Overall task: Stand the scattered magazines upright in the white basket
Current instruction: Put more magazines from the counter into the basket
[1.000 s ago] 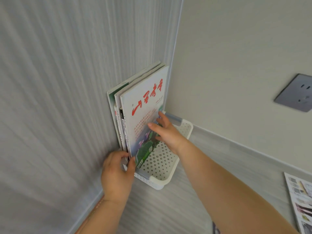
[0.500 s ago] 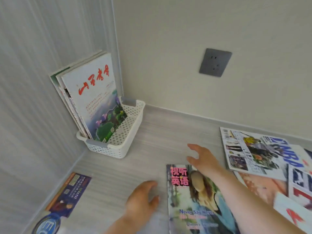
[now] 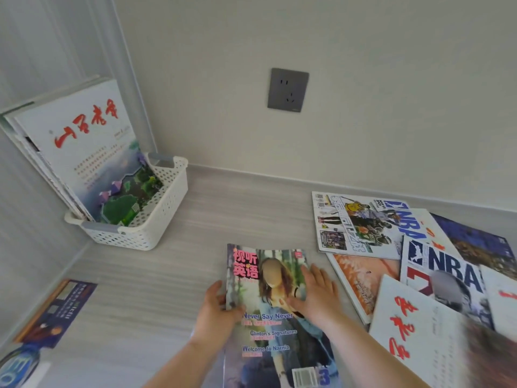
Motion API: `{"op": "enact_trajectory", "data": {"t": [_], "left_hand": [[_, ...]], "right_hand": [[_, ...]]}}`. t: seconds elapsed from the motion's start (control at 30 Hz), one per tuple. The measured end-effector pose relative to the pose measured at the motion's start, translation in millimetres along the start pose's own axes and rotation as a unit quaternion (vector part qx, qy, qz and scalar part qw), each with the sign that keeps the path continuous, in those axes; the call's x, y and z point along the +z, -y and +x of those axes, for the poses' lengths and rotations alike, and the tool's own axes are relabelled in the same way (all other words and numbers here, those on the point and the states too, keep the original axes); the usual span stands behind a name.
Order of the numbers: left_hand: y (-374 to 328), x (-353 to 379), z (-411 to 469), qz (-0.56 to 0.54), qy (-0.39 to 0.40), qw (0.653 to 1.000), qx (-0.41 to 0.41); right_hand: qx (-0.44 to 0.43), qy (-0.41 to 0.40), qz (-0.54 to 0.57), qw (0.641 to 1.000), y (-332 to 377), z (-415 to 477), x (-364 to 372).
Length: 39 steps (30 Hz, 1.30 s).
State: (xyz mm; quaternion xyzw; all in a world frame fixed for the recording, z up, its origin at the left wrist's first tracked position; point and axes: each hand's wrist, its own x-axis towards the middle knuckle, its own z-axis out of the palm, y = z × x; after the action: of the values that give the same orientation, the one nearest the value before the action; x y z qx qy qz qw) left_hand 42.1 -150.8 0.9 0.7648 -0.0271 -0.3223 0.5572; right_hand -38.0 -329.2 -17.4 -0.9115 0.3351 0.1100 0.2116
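Lower centre of frame: both my hands are on the English-learning magazine point(image 3: 268, 312), the one with pink title characters and "Never Say Never" on the cover; it lies flat on the pale wood-grain table point(image 3: 223, 219), spine side toward frame left.

Left hand point(image 3: 216, 312): grip closed over the magazine's left edge, thumb on the cover, fingers seemingly curled under; I judge this is to get purchase beneath the spine and peel it off the surface.

Right hand point(image 3: 314, 294): flat and spread on the cover's right half, fingers extended, holding nothing; my guess is it pins the loose pages so the thing doesn't slide or fan while the left lifts.

White basket point(image 3: 156, 219), left of frame, pushed into the corner where the walls meet; several magazines already stand in it, front one white with red brush script point(image 3: 86, 152); they lean back toward the left wall, which props them, and that leaves the right part of the basket free for more.

Still scattered: an overlapping pile at right of frame, with an NBA issue point(image 3: 361, 222) on top near the wall; a dark blue magazine point(image 3: 56, 312) lies alone at lower left.

A grey wall socket point(image 3: 288, 90) sits upper centre, irrelevant.

Task partway; several magazines remain.
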Motion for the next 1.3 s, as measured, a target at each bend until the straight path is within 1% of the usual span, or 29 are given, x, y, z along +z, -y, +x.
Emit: {"op": "enact_trajectory", "data": {"t": [0.07,0.13,0.17,0.23,0.33,0.47,0.57,0.67,0.77,0.9,0.97,1.03,1.17,1.3], "left_hand": [[-4,5,-1,0.041,0.033,0.999,-0.006],[-6,9,-6,0.087,0.045,0.995,0.012],[-7,9,-9,0.093,0.048,0.994,0.026],[-10,6,-13,0.085,0.044,0.993,0.07],[-19,-3,-15,0.072,0.017,0.988,0.137],[-38,-23,-13,0.048,-0.037,0.978,0.199],[-54,-43,-10,0.022,-0.057,0.97,0.236],[-73,-67,-6,-0.008,-0.1,0.957,0.274],[-91,-95,2,0.003,-0.169,0.934,0.314],[-119,-136,7,-0.003,-0.197,0.91,0.366],[-127,-158,16,0.002,-0.216,0.905,0.367],[-131,-176,29,-0.001,-0.241,0.907,0.346],[-130,-201,53,-0.013,-0.265,0.91,0.318],[-134,-215,70,-0.046,-0.278,0.9,0.332]], "right_hand": [[0.002,-0.003,0.017,1.0,-1,0,-2],[0.003,-0.015,0.039,0.999,1,-1,-4],[0.005,-0.027,0.058,0.998,4,-2,-7],[0.023,-0.051,0.15,0.987,8,0,-15],[0.037,-0.052,0.315,0.947,20,3,-33],[0.08,-0.031,0.436,0.896,41,14,-53],[0.062,-0.04,0.511,0.857,65,24,-71],[-0.003,-0.058,0.535,0.843,100,34,-97],[-0.079,-0.079,0.545,0.831,142,41,-124],[-0.171,-0.104,0.538,0.819,201,51,-161],[-0.201,-0.114,0.537,0.812,231,59,-175],[-0.23,-0.122,0.529,0.808,261,66,-181],[-0.249,-0.134,0.519,0.807,311,84,-176],[-0.237,-0.13,0.543,0.795,340,106,-172]]}}
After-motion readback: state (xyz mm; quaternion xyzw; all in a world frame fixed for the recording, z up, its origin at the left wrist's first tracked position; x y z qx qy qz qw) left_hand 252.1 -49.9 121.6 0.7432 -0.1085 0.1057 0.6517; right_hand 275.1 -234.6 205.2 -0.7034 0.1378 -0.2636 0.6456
